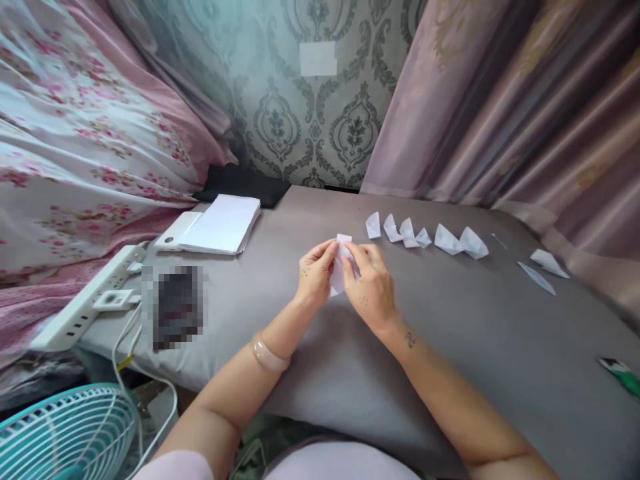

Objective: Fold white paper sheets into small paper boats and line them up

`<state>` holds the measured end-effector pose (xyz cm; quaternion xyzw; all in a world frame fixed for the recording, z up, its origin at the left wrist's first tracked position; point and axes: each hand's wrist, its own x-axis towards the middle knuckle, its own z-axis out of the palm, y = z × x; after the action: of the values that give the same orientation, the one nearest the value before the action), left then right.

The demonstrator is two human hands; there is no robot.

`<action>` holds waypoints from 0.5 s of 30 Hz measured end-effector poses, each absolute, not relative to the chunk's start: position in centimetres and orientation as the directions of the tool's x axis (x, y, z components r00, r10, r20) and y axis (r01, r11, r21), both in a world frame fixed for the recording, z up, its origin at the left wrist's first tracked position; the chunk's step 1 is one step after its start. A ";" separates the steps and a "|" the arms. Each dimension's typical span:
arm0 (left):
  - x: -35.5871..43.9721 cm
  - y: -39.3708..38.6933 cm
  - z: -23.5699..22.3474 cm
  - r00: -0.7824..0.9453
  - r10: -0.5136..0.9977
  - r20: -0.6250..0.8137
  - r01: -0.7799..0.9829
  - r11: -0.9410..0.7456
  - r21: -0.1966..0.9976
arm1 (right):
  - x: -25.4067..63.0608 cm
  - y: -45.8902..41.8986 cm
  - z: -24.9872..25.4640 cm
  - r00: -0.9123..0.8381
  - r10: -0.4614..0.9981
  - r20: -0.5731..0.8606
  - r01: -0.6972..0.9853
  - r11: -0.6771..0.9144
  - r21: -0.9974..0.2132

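Note:
A small folded piece of white paper (341, 272) is held up above the grey-covered table, between my two hands. My left hand (318, 268) pinches its left edge with thumb and fingers. On the other side, my right hand (371, 280) grips the paper near its top, hiding part of it. Beyond my right hand, several folded paper boats (449, 240) stand in a loose row on the cloth. Farther right lie two flatter folded paper pieces (549, 263).
A stack of white paper (223, 223) rests at the back left, partly over a white device (176, 231). Left are a power strip (87, 300) with cables and a blurred-out dark object (177, 308). A teal fan (70, 430) stands lower left. A green-handled tool (623, 375) lies far right.

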<state>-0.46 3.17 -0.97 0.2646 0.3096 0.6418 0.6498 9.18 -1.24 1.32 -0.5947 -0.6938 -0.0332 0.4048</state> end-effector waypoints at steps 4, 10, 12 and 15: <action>-0.4 3.2 -1.1 0.010 0.999 -0.045 -0.674 0.040 0.738 | 8.9 -1.0 1.0 0.072 0.792 0.607 0.859 0.260 -0.440; -0.3 3.1 -1.3 0.008 1.000 -0.030 -0.664 0.028 0.747 | 8.9 -1.1 1.0 0.084 0.805 0.588 0.862 0.238 -0.449; -0.3 3.2 -1.4 -0.010 0.999 -0.037 -0.661 0.021 0.750 | 8.9 -1.2 1.1 0.074 0.814 0.577 0.866 0.235 -0.442; -0.3 3.2 -1.5 -0.024 0.999 -0.039 -0.656 0.014 0.754 | 8.9 -1.2 1.3 0.064 0.822 0.566 0.850 0.253 -0.463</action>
<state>-0.34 3.22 -1.49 0.2770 0.3093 0.6453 0.6412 8.93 -1.16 1.25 -0.6110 -0.6839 -0.0176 0.3983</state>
